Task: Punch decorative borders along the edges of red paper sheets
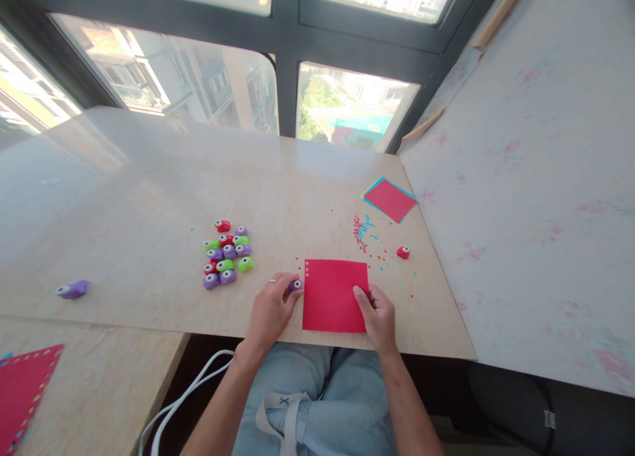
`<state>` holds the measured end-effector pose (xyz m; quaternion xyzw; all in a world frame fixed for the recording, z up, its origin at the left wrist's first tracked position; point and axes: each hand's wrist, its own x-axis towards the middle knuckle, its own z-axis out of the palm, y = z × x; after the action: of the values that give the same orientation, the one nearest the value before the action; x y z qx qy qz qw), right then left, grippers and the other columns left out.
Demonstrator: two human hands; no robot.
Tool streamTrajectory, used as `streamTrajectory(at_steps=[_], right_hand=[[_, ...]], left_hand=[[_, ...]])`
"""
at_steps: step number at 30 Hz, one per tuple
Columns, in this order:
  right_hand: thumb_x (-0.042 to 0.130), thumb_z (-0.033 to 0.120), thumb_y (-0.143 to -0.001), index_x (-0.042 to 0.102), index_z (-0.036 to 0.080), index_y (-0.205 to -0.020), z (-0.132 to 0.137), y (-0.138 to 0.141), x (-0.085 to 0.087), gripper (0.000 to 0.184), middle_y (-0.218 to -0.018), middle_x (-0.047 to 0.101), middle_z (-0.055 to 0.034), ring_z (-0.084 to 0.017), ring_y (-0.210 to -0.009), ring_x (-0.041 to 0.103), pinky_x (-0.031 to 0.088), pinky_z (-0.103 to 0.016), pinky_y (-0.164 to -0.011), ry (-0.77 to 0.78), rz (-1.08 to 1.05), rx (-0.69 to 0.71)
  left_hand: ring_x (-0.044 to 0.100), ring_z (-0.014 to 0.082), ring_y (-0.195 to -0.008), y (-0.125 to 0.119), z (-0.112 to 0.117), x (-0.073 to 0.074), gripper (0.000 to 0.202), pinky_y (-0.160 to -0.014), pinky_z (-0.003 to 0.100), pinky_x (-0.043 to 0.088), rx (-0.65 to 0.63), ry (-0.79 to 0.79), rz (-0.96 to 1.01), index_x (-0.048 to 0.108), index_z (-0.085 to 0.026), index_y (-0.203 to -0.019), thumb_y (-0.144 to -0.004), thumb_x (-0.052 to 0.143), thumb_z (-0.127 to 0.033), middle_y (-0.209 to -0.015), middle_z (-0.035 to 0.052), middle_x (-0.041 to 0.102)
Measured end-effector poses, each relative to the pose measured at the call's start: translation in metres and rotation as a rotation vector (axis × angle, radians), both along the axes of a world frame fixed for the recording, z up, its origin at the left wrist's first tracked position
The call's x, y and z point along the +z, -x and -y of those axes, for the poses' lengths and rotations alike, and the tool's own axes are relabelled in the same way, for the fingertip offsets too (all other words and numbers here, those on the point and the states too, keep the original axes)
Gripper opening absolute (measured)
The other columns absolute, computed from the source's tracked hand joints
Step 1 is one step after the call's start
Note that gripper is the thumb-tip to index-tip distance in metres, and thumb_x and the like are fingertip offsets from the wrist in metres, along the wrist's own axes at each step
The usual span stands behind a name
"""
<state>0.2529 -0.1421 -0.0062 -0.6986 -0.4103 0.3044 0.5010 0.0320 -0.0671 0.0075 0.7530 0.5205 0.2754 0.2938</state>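
Note:
A square sheet of red paper (332, 304) lies at the table's front edge, with a short row of small punched holes down its upper left side. My right hand (380, 314) grips its right edge, thumb on top. In my left hand (275, 307) is a small purple craft punch (295, 285), held at the paper's left edge just below the holes. Whether the paper sits inside the punch's slot is too small to tell. A group of purple, green and red craft punches (227, 251) stands to the left of my left hand.
Red and blue paper bits (362, 231) are scattered beyond the sheet. A stack of coloured paper (390, 199) lies at the back right, near a red punch (403, 252). A larger purple punch (73, 289) lies far left. A hole-edged red sheet (27, 393) is at lower left.

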Motion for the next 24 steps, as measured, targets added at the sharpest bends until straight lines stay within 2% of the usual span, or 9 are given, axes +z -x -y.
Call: streamTrajectory(at_steps=[3, 9, 15, 21, 24], right_hand=[[0.061, 0.050, -0.087, 0.053, 0.019, -0.068, 0.0001, -0.0002, 0.0001, 0.037, -0.060, 0.041, 0.0047, -0.012, -0.057, 0.035, 0.031, -0.023, -0.051, 0.005, 0.003, -0.001], [0.060, 0.049, -0.088, 0.059, 0.018, -0.073, -0.0002, 0.0000, 0.0002, 0.034, -0.063, 0.049, 0.0025, -0.012, -0.058, 0.040, 0.034, -0.024, -0.052, 0.006, 0.001, 0.003], [0.060, 0.051, -0.087, 0.062, 0.018, -0.075, -0.0009, -0.0009, -0.0003, 0.036, -0.064, 0.052, 0.0018, -0.013, -0.058, 0.043, 0.036, -0.024, -0.053, -0.009, 0.005, 0.002], [0.061, 0.051, -0.086, 0.062, 0.018, -0.074, -0.0002, -0.0020, -0.0020, 0.036, -0.063, 0.050, 0.0020, -0.013, -0.058, 0.042, 0.034, -0.024, -0.052, -0.009, 0.016, -0.002], [0.061, 0.050, -0.087, 0.059, 0.018, -0.072, 0.0000, -0.0016, -0.0005, 0.035, -0.063, 0.049, 0.0027, -0.012, -0.058, 0.040, 0.034, -0.024, -0.052, -0.002, -0.021, -0.002]], left_hand=[[0.065, 0.0216, -0.089, 0.0007, 0.0003, 0.0005, 0.017, -0.079, 0.032, 0.050, 0.014, -0.006, 0.013, 0.063, -0.022, -0.104, -0.088, 0.058, -0.022, -0.104, 0.0052, 0.068], [0.065, 0.0209, -0.080, 0.0032, -0.0057, -0.0018, 0.017, -0.079, 0.035, 0.051, 0.121, -0.026, 0.027, 0.064, -0.020, -0.104, -0.087, 0.059, -0.022, -0.102, 0.0072, 0.068], [0.064, 0.0199, -0.075, 0.0024, -0.0064, -0.0027, 0.019, -0.075, 0.034, 0.051, 0.133, 0.004, 0.071, 0.065, -0.020, -0.104, -0.088, 0.060, -0.028, -0.100, 0.0066, 0.070], [0.064, 0.0199, -0.074, 0.0003, -0.0045, -0.0014, 0.024, -0.073, 0.033, 0.050, 0.178, 0.079, 0.126, 0.066, -0.020, -0.104, -0.087, 0.060, -0.036, -0.098, 0.0064, 0.071], [0.065, 0.0190, -0.072, 0.0004, -0.0052, 0.0007, 0.026, -0.070, 0.031, 0.051, 0.193, 0.147, 0.214, 0.066, -0.020, -0.103, -0.086, 0.061, -0.039, -0.092, 0.0049, 0.073]])
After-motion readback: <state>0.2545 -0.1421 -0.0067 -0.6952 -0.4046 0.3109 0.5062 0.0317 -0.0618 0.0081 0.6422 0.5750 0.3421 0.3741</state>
